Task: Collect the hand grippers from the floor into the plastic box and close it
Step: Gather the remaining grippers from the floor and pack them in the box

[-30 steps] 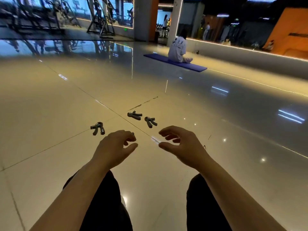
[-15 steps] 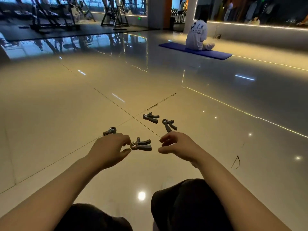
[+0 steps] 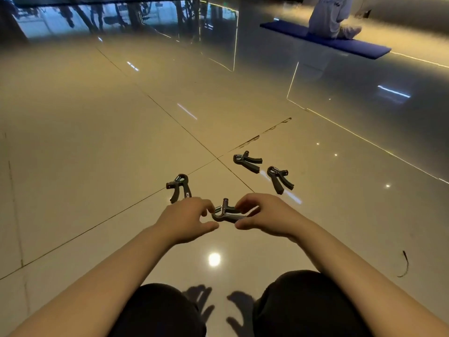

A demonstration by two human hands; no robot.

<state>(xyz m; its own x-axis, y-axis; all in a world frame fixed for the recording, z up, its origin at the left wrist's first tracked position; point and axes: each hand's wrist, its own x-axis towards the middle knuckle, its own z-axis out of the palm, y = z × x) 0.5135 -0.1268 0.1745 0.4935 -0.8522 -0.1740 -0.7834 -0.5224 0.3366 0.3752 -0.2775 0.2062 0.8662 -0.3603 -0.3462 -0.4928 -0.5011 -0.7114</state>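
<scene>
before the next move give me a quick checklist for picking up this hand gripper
1. Nearest hand gripper reached by both hands: ok.
2. Right hand fingers curled on its handles: ok.
3. Left hand firmly gripping the spring end: cannot tell, fingertips only meet it.
4. Three other grippers on the floor, left one, far one, right one, clear of the hands: ok.
5. Plastic box within reach: cannot tell, not in view.

Dim, warm yellowish light; we see the glossy floor [image 3: 102, 147] mirroring ceiling lamps as a bright glare spot [image 3: 214, 259] and streaks. Soft hand shadows [image 3: 218, 305] fall near us. Wide-angle bending at edges; far background soft, slightly blurred
</scene>
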